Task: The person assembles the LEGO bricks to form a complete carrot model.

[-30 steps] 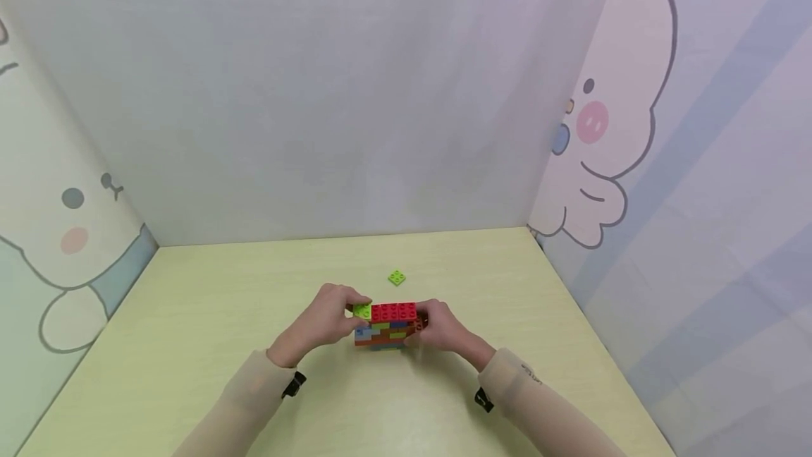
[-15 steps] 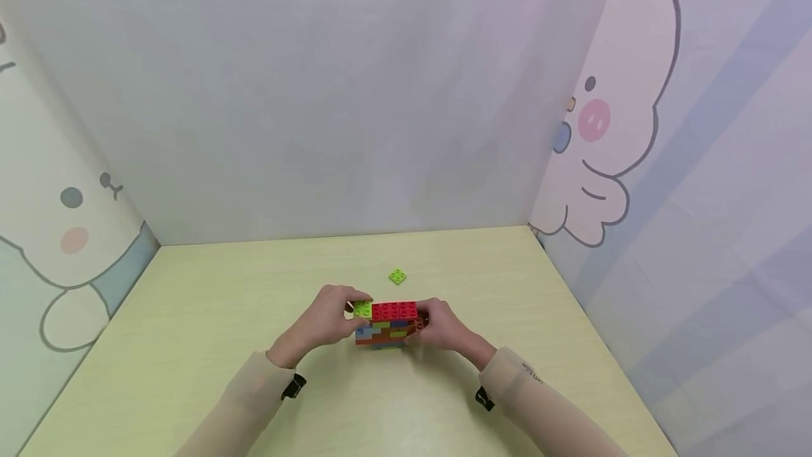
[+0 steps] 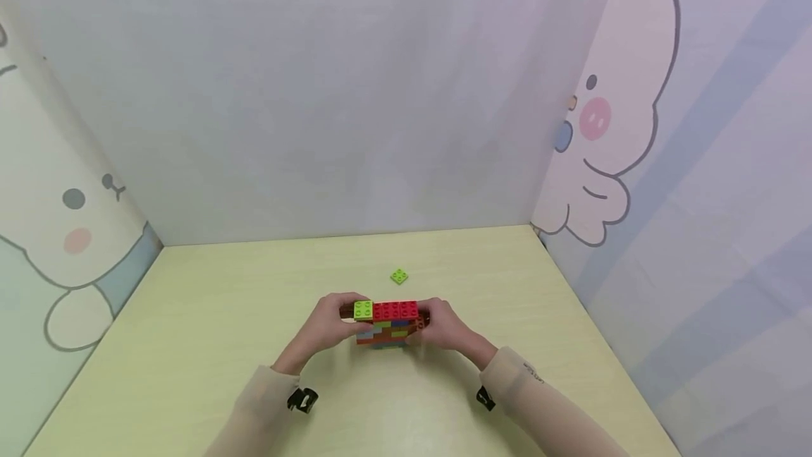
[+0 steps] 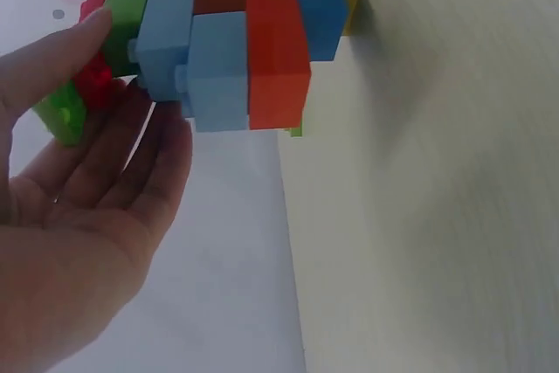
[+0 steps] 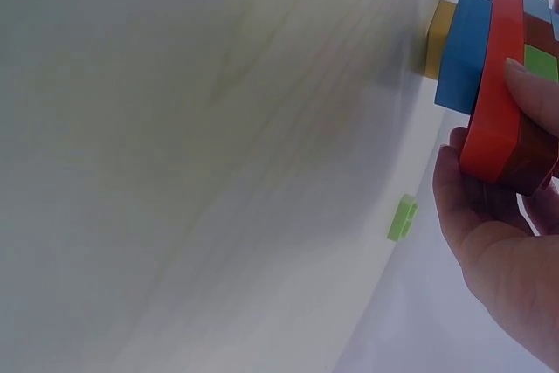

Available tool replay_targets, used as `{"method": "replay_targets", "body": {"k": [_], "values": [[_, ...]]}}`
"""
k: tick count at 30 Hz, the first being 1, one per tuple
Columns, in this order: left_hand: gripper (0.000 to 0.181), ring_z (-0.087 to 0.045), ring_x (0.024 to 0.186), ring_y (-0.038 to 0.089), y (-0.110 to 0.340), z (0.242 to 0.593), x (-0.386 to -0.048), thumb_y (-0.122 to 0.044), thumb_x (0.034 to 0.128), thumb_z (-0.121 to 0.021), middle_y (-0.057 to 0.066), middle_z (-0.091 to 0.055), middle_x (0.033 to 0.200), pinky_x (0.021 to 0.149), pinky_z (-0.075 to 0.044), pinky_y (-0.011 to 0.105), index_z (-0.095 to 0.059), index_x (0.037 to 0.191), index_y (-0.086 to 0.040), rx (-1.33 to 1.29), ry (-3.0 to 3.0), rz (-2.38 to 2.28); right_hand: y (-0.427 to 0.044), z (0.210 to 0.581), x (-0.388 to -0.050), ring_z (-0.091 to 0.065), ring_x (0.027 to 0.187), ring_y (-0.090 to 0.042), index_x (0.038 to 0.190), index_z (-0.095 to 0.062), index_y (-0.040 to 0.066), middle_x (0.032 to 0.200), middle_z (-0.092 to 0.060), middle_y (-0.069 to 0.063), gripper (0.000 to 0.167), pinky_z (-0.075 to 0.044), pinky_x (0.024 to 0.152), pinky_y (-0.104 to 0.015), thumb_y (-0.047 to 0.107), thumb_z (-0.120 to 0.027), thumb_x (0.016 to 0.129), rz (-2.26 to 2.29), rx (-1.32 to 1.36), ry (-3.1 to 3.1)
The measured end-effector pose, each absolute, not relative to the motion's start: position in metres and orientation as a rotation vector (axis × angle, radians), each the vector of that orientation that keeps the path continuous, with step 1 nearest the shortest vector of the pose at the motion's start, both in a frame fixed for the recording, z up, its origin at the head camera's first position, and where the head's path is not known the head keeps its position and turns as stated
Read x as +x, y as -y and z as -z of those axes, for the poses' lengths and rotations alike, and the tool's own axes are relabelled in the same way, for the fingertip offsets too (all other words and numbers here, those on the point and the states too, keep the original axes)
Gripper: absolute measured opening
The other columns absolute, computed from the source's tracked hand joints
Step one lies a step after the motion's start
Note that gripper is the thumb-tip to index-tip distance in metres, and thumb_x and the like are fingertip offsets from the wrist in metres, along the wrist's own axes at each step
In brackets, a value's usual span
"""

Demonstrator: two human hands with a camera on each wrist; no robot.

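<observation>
Between both hands is a block of stacked toy bricks (image 3: 388, 333) in red, orange, blue, light blue and brown. Red studded bricks (image 3: 396, 310) run along its top, with a lime-green piece (image 3: 363, 310) at the left end. My left hand (image 3: 322, 326) is around that left end; in the left wrist view its thumb (image 4: 74, 50) lies against a green brick and the other fingers are behind. At the opposite end my right hand (image 3: 442, 324) grips the block, thumb on the near side and fingers beyond, as the right wrist view shows. Part of the far side is hidden.
A loose lime-green studded piece (image 3: 399, 276) lies on the pale yellow table (image 3: 254, 273) behind the block. A grey-white back wall (image 3: 342, 104) and side panels with cartoon animals (image 3: 609, 118) surround the table.
My left hand has shifted, its wrist turning and its fingertips drawing back off the lime-green top piece, which shows more fully. The right hand and brick block stay nearly in place.
</observation>
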State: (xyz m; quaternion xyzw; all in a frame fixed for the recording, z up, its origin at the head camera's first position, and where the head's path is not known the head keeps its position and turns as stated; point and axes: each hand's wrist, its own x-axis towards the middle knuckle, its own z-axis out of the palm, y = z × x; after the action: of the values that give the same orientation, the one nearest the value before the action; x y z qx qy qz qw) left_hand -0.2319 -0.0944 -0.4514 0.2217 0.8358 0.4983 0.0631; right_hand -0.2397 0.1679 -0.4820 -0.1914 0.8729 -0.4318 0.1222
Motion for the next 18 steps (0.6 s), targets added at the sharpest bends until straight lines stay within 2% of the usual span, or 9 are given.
{"method": "replay_targets", "body": {"k": [7,18], "values": [[0.039,-0.064,0.093,0.020,0.092,0.471,-0.231,-0.015,0.0742,-0.083,0.000,-0.067,0.101,0.081,-0.051,0.040,-0.068,0.109,-0.010,0.597,-2.529,-1.447,-0.168,0.483,-0.239,-0.062,0.086,-0.009,0.107,-0.070,0.013,0.094,-0.067,0.009,0.039,-0.049,0.079,-0.033,0.014,-0.085,0.071,1.252,-0.543,-2.556],[0.037,-0.064,0.083,0.014,0.088,0.495,-0.231,-0.013,0.0728,-0.084,0.000,-0.069,0.095,0.071,-0.053,0.031,-0.071,0.107,-0.010,0.597,-2.568,-1.434,-0.168,0.482,-0.241,-0.062,0.086,-0.009,0.107,-0.070,0.013,0.094,-0.068,0.009,0.040,-0.050,0.078,-0.032,0.014,-0.085,0.071,1.255,-0.555,-2.553]]}}
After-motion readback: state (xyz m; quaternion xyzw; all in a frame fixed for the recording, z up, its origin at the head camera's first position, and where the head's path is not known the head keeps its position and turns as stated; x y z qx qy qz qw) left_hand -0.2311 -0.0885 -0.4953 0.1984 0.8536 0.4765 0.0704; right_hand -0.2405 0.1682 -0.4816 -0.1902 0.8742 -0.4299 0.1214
